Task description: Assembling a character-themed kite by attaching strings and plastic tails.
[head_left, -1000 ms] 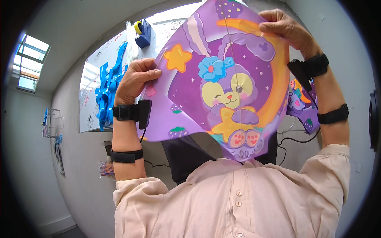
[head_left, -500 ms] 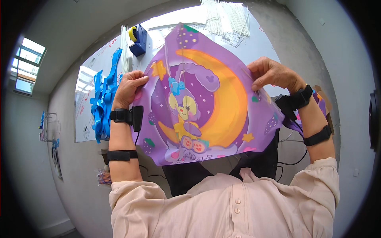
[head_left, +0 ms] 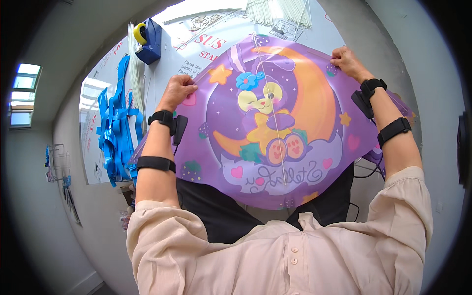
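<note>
A purple kite (head_left: pixel 268 118) printed with a cartoon rabbit, a yellow crescent moon and stars is spread over my lap and the near part of the table. A thin pale rod (head_left: pixel 273 110) runs down its middle from the top point. My left hand (head_left: pixel 180 91) pinches its upper left edge, fingers closed. At the upper right edge, my right hand (head_left: pixel 348 63) also grips it between thumb and fingers. The lettering along the kite's lower part reads mirrored. Whatever lies beneath the sheet is hidden.
The white table (head_left: pixel 169 54) holds a blue tape dispenser (head_left: pixel 149 42) with yellow tape, a heap of blue ribbon strips (head_left: pixel 116 128) and bundles of thin white rods (head_left: pixel 260 12). Small pale pieces (head_left: pixel 206 20) lie at the back. More purple sheeting (head_left: pixel 376 161) shows beside my right forearm.
My hands have moved apart and pulled the kite wider and flatter, so its creased middle is smoothed out. The right hand is higher. The view has shifted slightly.
</note>
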